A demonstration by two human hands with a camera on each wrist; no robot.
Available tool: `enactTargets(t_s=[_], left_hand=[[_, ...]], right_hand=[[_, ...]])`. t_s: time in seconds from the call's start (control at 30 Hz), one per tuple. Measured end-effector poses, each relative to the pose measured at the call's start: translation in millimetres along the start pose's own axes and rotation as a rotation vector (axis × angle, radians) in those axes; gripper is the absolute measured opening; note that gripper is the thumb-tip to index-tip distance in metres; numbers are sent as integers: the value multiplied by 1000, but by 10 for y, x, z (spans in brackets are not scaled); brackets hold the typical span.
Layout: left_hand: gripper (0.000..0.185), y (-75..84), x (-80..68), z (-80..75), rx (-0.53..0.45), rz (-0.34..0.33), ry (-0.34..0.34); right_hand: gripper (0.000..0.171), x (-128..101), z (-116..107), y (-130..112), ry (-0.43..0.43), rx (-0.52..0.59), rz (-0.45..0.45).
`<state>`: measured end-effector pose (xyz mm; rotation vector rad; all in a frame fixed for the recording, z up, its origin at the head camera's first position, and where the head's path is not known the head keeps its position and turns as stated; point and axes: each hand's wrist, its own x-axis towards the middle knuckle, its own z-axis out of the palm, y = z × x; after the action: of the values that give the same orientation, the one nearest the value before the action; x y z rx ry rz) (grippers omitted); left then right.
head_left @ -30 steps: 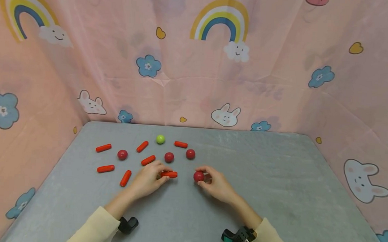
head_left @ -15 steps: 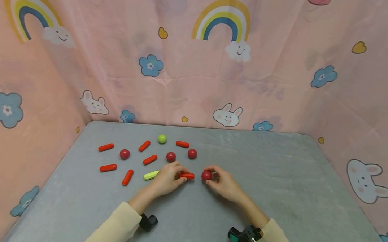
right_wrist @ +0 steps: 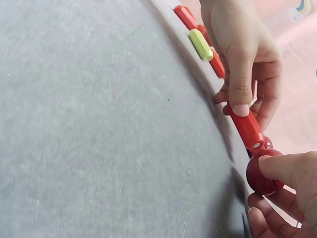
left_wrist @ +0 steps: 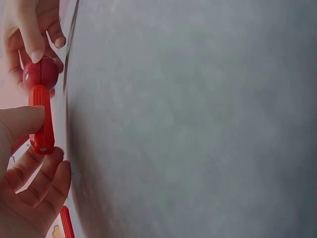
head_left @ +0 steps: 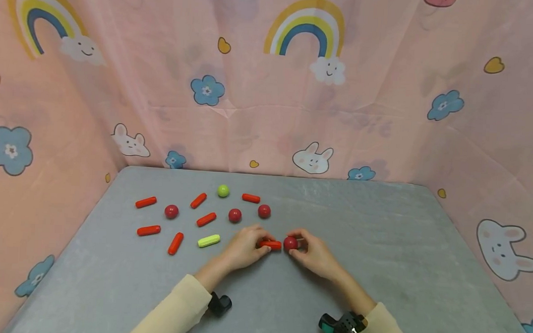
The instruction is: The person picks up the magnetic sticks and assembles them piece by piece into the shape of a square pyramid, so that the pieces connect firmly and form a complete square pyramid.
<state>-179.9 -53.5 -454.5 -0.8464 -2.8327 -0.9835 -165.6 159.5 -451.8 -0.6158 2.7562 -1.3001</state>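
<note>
The left hand [head_left: 245, 247] pinches a red rod [head_left: 270, 244], its end touching the red ball [head_left: 290, 243] pinched by the right hand [head_left: 316, 253]. Both sit mid-table [head_left: 379, 251], toward its near edge. Nothing carries readable writing.

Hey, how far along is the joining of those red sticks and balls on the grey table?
Done: nothing looks joined yet. In hand: the left hand pinches a red stick, the right hand a red ball, end to end. Left: three red balls, six red sticks, a green ball and a green stick lie loose.
</note>
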Motion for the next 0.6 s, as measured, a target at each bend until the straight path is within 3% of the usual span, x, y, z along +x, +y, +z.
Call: enactTargets(t_s=[0.6], left_hand=[[17, 52, 80, 46, -14, 12, -6]], right_hand=[[35, -11, -38, 61, 1, -47, -45]])
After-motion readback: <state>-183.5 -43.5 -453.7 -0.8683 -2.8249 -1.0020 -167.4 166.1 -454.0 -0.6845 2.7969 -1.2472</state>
